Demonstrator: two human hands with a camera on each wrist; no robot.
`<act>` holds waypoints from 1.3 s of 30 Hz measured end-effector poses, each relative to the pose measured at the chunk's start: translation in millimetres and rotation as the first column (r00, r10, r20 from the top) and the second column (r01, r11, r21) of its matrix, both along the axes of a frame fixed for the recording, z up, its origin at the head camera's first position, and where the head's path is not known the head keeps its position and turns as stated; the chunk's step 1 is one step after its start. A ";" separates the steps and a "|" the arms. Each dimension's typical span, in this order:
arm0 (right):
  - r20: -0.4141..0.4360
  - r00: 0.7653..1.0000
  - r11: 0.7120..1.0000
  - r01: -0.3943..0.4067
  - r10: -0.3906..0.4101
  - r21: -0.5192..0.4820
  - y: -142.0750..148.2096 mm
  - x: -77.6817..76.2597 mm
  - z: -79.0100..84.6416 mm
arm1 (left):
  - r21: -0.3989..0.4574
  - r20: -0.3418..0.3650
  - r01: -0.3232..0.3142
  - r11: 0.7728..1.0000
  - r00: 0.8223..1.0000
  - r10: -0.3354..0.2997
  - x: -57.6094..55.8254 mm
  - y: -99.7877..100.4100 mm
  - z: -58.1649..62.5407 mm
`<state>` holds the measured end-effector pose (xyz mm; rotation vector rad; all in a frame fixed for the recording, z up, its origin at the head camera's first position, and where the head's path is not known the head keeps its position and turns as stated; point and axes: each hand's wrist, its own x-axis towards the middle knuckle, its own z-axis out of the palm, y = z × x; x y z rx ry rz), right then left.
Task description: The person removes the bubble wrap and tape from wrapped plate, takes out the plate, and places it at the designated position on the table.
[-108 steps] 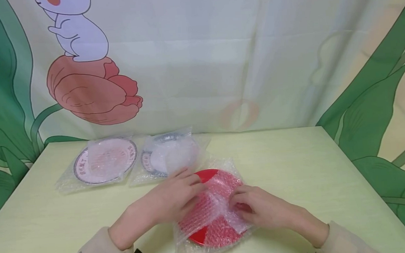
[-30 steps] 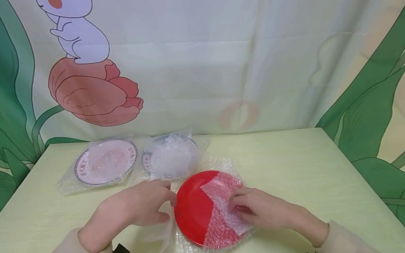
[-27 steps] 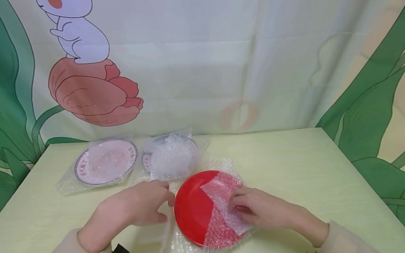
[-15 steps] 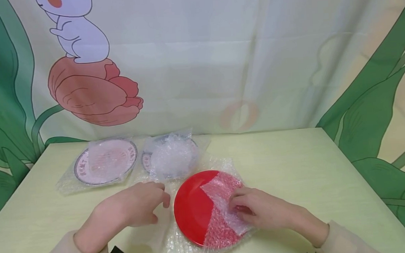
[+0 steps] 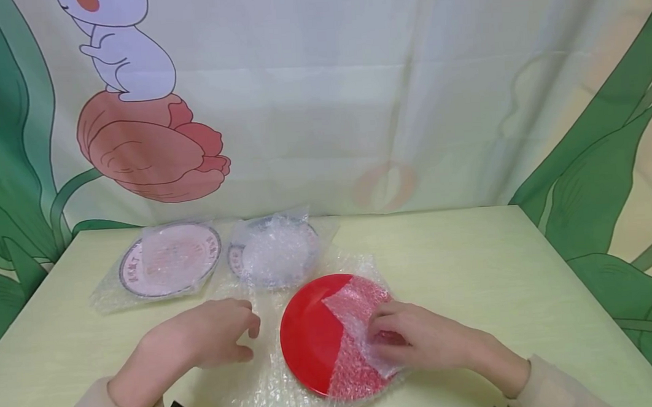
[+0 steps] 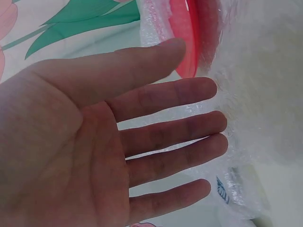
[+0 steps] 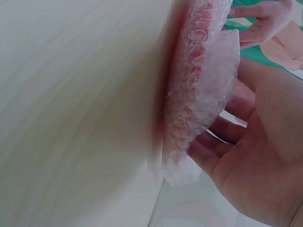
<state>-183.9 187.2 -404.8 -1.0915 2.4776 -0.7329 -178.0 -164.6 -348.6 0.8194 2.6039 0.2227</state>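
A round red plate (image 5: 311,339) lies on a sheet of bubble wrap (image 5: 269,378). Its left part is bare, while a flap of the wrap (image 5: 357,374) covers the right part. My left hand (image 5: 211,335) is left of the plate, over the unfolded wrap; in the left wrist view its fingers are straight and apart, holding nothing. On the plate's right side, my right hand (image 5: 410,337) rests its bent fingertips on the folded wrap, with a gap between thumb and fingers in the head view. The right wrist view shows the fingertips right at the wrapped plate's surface.
Two wrapped plates with patterned rims stand behind: one at the back left (image 5: 171,261), another (image 5: 273,249) close behind the red plate. All lie on a pale yellow-green table (image 5: 473,263). A printed curtain (image 5: 321,105) hangs along the back edge.
My left hand has drawn a wrap flap off the plate's left side, laid it out leftward and let go, then moved further left. My right hand has stayed at the right side.
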 end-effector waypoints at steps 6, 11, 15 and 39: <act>0.005 1.000 1.000 0.010 -0.011 0.021 -0.8 1.7 0.3 | -0.003 -0.033 0.004 1.000 0.999 -0.004 -2.3 -3.0 -6.4; -0.004 1.000 0.999 -0.002 0.003 0.038 -0.6 3.5 2.1 | -0.005 -0.058 0.010 1.000 0.998 -0.010 -4.4 -3.9 -13.9; 0.022 1.000 0.997 -0.011 0.009 0.073 0.2 5.4 5.3 | -0.010 -0.068 0.001 1.000 0.998 -0.001 -5.5 -4.3 -18.6; 0.013 0.999 0.993 -0.040 0.039 0.109 3.6 5.1 8.8 | 0.034 -0.170 -0.010 0.999 0.985 0.016 -13.0 6.2 -42.7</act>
